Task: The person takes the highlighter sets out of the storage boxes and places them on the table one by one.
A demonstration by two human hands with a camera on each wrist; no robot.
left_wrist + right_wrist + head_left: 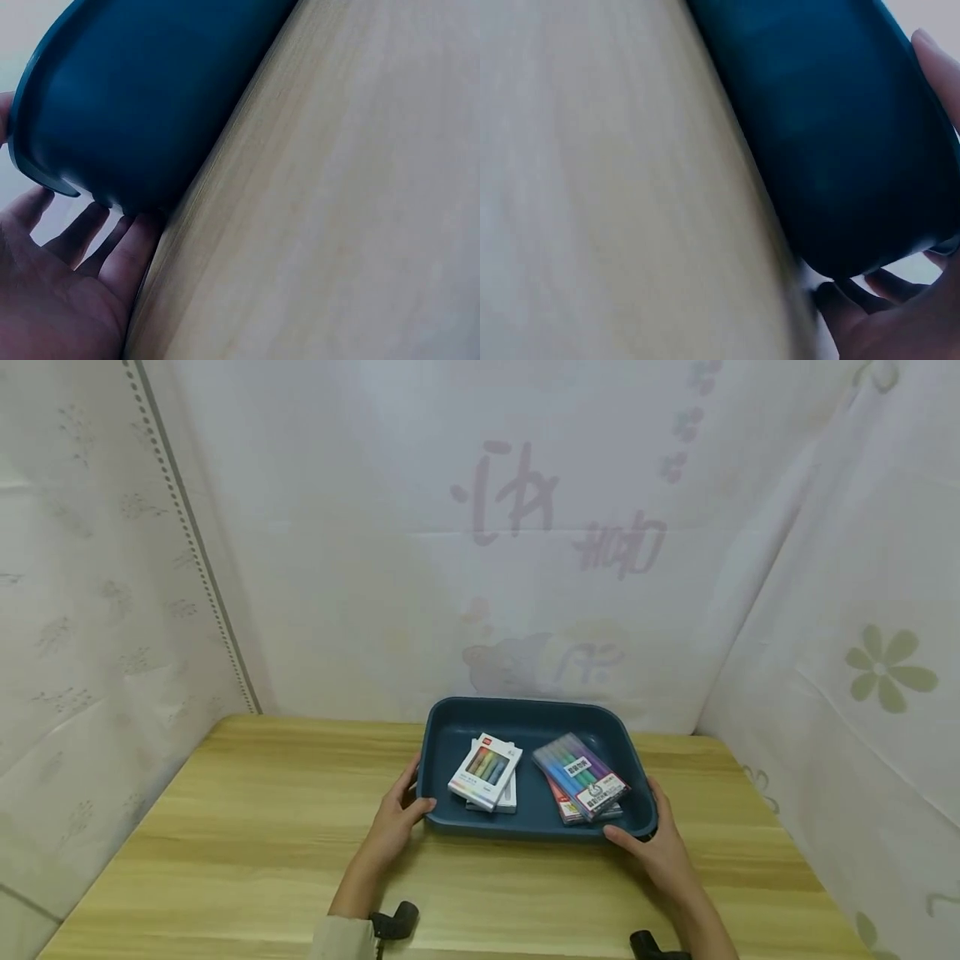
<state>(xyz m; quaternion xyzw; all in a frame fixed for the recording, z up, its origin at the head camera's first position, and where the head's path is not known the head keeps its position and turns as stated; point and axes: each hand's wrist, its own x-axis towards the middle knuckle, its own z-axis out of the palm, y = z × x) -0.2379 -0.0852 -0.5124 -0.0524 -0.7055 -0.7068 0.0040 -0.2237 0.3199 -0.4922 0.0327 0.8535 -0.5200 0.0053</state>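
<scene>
A dark blue rectangular tray (525,828) is held at both ends near the far side of the table. My left hand (396,814) grips its left end, thumb over the front corner of the rim; the left wrist view shows the fingertips against the tray's end wall (135,105). At the right end, my right hand (662,852) grips likewise with its thumb at the rim. Inside on the left, a white box of coloured sticks (487,767) lies over another white box (508,800). On the right, a clear pack of coloured pens (573,764) overlaps a red-edged pack (564,808).
The wood-grain table (247,835) extends around the tray and toward me. Printed white curtains hang behind (360,568) and at both sides. A black wrist mount (397,921) sits on my left wrist, and another (651,945) on the right.
</scene>
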